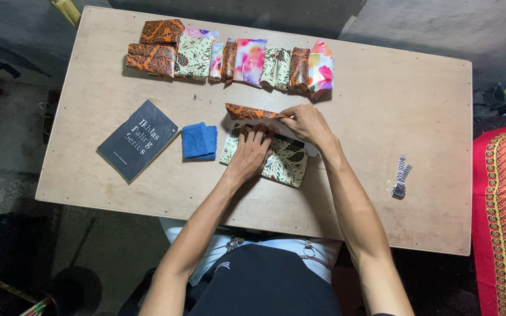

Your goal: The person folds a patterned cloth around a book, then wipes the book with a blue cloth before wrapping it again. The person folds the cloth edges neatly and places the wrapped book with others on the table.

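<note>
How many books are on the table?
1. A dark book lies flat near the table's left edge, beside a folded blue cloth. The patterned wrapped things along the far edge could hide more; that cannot be told.

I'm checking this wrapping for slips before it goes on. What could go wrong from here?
The orange patterned flap is pinched only at its right end by the right hand, so it may spring open or crease crooked. The left hand presses the cream leaf-print sheet; if it slides, the fold could skew. The blue cloth lies close beside the sheet and might get nudged.
</note>
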